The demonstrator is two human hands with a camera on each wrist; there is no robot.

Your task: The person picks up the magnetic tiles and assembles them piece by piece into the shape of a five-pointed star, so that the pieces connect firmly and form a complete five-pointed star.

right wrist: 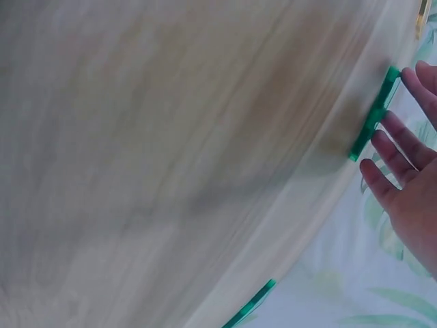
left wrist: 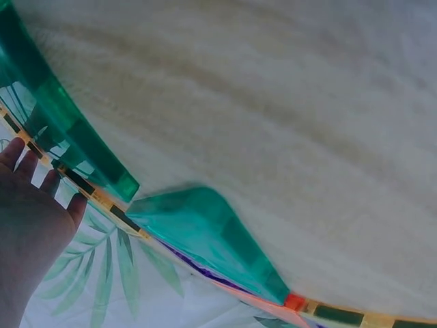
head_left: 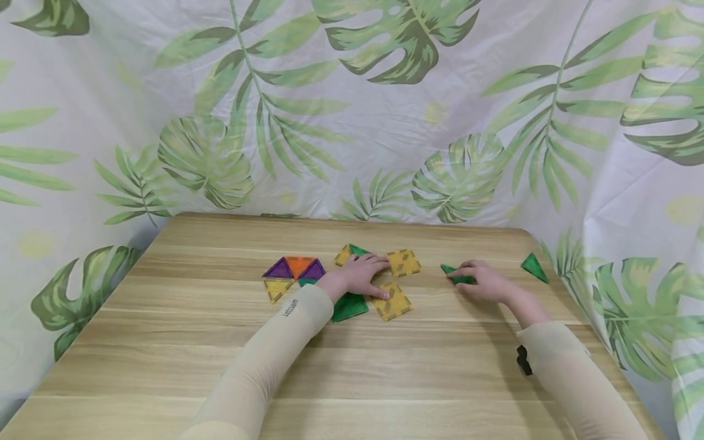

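Observation:
My left hand (head_left: 360,275) lies spread over the tiles at mid-table, its fingertips at a yellow square tile (head_left: 406,263) and its thumb on another yellow square tile (head_left: 393,304). A green square tile (head_left: 350,309) shows below that hand, and a yellow tile (head_left: 342,255) with a green triangle tile (head_left: 359,250) shows above it. Further right, my right hand (head_left: 485,281) touches a green triangle tile (head_left: 448,269) lying on the table. In the right wrist view its fairly straight fingertips meet the edge of this green tile (right wrist: 375,113).
Left of the hands, purple (head_left: 278,269), orange (head_left: 299,265) and yellow triangle tiles (head_left: 277,288) lie joined. A separate green triangle tile (head_left: 534,267) is near the table's right edge. Leaf-printed cloth (head_left: 379,122) hangs behind the wooden table (head_left: 357,379).

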